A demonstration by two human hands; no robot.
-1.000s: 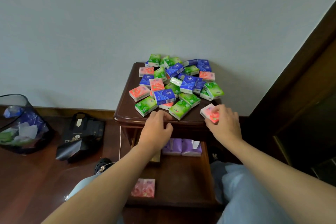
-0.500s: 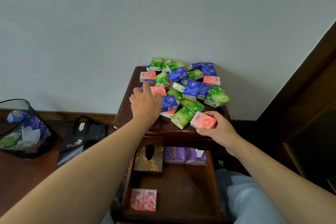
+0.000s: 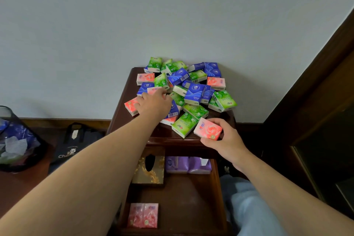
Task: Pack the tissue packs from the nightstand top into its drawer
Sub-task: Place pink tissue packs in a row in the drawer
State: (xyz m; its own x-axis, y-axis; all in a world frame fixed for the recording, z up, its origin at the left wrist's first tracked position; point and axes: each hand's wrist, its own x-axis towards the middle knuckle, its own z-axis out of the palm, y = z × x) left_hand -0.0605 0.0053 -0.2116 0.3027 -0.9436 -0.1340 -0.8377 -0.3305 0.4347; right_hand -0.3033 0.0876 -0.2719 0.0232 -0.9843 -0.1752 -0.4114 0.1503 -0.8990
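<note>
A heap of green, blue and pink tissue packs (image 3: 188, 86) covers the top of the dark wooden nightstand (image 3: 124, 113), which stands against a pale wall. The right hand (image 3: 225, 141) pinches a pink tissue pack (image 3: 208, 128) between thumb and fingers at the front right edge of the top, the pack tilted and just beside a green pack (image 3: 184, 124). The left hand (image 3: 154, 104) reaches into the left side of the heap, its fingers lying over a pink pack (image 3: 131, 105) and the blue packs next to it; whether it grips any of them cannot be told. Below, the drawer (image 3: 216, 197) stands pulled out, holding two pink packs (image 3: 143, 215) side by side at its front left, a gold-patterned tissue box (image 3: 149, 173) at the back left and purple tissue packs (image 3: 188, 165) at the back right. On the floor to the left stand a black tote bag (image 3: 76, 142) and a mesh wastebasket (image 3: 17, 140).
</note>
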